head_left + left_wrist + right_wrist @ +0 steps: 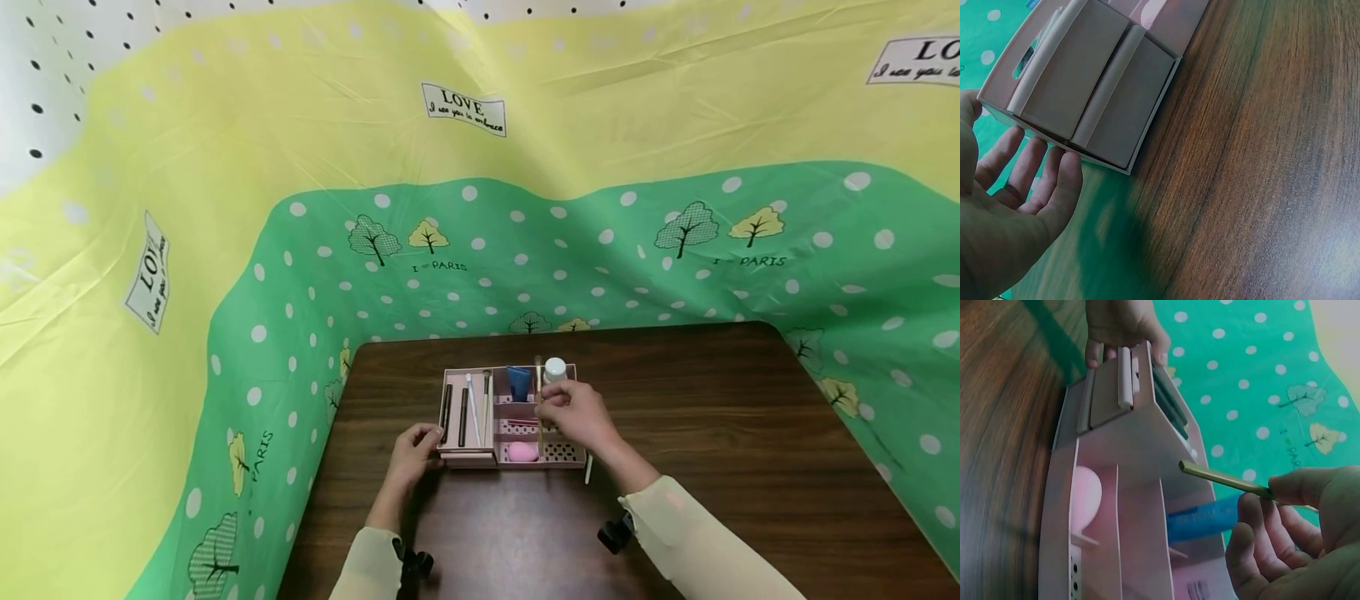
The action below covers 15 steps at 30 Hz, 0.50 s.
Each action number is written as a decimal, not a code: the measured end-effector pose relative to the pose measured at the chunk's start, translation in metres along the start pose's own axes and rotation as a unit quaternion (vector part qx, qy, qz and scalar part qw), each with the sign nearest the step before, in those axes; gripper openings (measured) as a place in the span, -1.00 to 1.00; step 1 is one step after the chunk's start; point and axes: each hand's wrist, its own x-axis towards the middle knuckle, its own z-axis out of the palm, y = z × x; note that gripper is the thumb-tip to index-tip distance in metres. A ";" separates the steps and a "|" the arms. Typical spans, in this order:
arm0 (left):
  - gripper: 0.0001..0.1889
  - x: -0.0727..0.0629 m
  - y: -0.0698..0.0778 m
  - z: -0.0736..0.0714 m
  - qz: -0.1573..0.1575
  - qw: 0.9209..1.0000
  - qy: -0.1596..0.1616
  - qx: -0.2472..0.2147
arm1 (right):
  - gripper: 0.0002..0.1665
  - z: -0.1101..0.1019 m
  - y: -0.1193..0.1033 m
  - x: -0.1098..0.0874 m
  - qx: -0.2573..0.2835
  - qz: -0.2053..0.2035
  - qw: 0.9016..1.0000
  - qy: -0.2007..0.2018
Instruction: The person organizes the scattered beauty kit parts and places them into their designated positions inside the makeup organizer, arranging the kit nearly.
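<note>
A pink cosmetics organizer (495, 459) stands on the table. My left hand (411, 454) grips its left front corner, thumb at the top edge and fingers along the side. Above the right compartments, my right hand (576, 410) pinches a makeup brush (1225, 478) by its thin gold handle, bristles up in the head view. A blue tube (518, 383), a white-capped bottle (555, 370) and a pink makeup sponge (522, 452) sit in compartments. On the left top tray lie dark slim sticks (462, 417), a white stick (474, 408) and another brush (486, 396).
Two closed drawers (1079, 69) face the table's front edge. A pale stick (588, 469) shows by the organizer's right front corner. Dark wooden table (712, 417) surrounds the organizer. A green and yellow patterned curtain (525, 242) hangs behind and at both sides.
</note>
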 end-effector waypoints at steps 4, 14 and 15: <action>-0.71 0.000 0.001 -0.002 0.000 1.000 -0.006 0.000 | -0.68 0.012 -0.005 0.004 0.004 -0.003 1.000 0.002; -0.71 0.000 -0.001 -0.001 0.006 1.000 -0.006 -0.002 | -0.71 0.033 -0.014 0.008 0.016 -0.015 1.000 -0.019; -0.72 0.000 0.000 -0.002 0.005 1.000 -0.005 -0.004 | -0.71 0.036 -0.014 0.009 0.016 -0.018 1.000 -0.016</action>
